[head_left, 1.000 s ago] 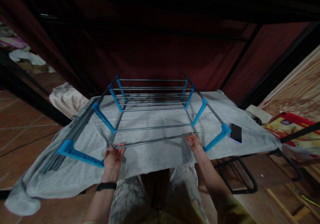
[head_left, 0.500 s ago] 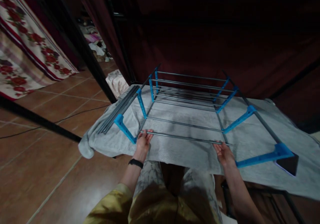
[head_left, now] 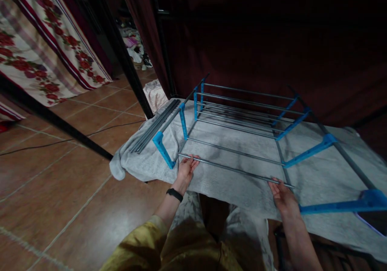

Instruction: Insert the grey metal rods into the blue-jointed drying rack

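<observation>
A thin grey metal rod (head_left: 234,168) runs crosswise between my hands at the near end of a rack frame. My left hand (head_left: 186,170) grips it close to its left end, and a black band sits on that wrist. Near the rod's right end, the fingers of my right hand (head_left: 282,194) are closed on it. The rack frame lies on its side, with blue plastic brackets (head_left: 311,150) on both sides and several crosswise rods (head_left: 236,147) joining them farther back. The near left blue bracket (head_left: 163,150) stands just beyond my left hand.
Several loose grey rods (head_left: 155,126) lie on the left of the grey blanket (head_left: 229,194). A dark phone-like object (head_left: 375,222) is partly behind the near right bracket. Black metal posts (head_left: 121,49) rise at the left, over a tiled floor (head_left: 60,186) with a cable (head_left: 69,139).
My view has turned left, so the rack and blanket sit farther right. Both hands still hold the rod, whose right end now sits a little lower in view.
</observation>
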The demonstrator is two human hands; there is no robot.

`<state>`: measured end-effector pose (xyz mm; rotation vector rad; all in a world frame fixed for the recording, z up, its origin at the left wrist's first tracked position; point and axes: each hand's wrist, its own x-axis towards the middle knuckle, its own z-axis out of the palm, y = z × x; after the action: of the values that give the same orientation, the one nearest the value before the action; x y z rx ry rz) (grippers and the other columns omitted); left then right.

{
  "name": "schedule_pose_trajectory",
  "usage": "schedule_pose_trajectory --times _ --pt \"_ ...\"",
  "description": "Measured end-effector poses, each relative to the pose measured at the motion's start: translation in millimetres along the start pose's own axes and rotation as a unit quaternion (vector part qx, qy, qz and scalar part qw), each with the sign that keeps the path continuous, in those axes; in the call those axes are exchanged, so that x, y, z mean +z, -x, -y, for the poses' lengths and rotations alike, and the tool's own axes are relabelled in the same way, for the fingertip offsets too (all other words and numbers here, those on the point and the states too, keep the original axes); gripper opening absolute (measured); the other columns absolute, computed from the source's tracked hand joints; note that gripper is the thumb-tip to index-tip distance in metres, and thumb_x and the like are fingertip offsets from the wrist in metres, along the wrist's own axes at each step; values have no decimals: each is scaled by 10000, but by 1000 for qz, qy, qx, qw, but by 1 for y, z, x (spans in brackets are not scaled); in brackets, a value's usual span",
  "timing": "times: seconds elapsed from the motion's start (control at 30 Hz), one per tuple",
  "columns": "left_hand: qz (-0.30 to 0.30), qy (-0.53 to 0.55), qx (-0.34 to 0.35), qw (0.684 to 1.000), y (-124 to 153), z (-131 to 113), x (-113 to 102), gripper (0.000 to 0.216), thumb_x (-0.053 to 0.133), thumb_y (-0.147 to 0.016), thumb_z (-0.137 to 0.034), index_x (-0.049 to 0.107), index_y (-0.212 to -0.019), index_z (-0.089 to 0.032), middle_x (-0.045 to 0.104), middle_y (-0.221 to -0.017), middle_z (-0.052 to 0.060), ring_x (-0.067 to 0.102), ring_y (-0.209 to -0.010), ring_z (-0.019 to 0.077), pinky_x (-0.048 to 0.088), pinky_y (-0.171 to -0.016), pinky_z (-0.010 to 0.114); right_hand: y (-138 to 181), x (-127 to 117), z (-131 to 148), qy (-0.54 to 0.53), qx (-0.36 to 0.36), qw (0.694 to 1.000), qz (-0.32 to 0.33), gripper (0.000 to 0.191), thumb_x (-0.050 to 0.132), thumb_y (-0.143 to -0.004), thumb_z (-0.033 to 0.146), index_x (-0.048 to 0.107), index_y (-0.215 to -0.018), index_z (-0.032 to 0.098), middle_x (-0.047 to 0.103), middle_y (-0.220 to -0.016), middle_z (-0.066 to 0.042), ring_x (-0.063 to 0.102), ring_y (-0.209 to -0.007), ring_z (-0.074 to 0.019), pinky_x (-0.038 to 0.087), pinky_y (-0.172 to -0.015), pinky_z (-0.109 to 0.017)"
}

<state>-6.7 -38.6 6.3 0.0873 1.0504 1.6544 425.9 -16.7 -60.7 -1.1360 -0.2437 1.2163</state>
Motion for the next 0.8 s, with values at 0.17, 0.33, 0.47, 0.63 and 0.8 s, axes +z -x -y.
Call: schedule_pose_trajectory --times 0.17,0.33,0.47,0.63,0.8 --pt "6 -12 -12 1000 2 2 3 83 620 -892 -48 617 -910 -129 749 -864 106 744 -792 167 612 -799 305 2 1 -1 -4 15 1000 -10 55 691 -832 143 669 -802 182 739 -832 -15 725 -820 -123 623 -857 -283" --pt "22 -18 -13 1000 5 7 9 73 648 -892 -82 608 -925 -132 752 -896 117 748 -817 173 610 -812 298 5 4 0 0 26 999 -19 94 634 -882 155 670 -800 184 720 -776 -7 717 -766 -112 625 -851 -274" --pt "32 -24 -19 999 7 13 11 70 652 -896 -94 605 -938 -125 752 -912 132 747 -814 171 607 -807 291 13 5 -3 17 19 1000 10 58 656 -852 129 687 -834 175 743 -861 -28 728 -824 -122 618 -883 -281" --pt "36 -33 -25 998 6 19 12 101 658 -883 -79 601 -948 -130 751 -905 118 743 -802 164 609 -805 293 18 3 -3 11 28 999 29 79 699 -780 101 685 -817 169 756 -908 -41 733 -872 -134 608 -914 -285" --pt "46 -39 -18 998 8 16 14 113 627 -890 -63 598 -968 -141 750 -903 104 749 -842 178 613 -810 306 16 -1 -3 12 40 999 12 31 706 -806 152 682 -815 170 763 -915 -59 740 -888 -147 622 -870 -277"
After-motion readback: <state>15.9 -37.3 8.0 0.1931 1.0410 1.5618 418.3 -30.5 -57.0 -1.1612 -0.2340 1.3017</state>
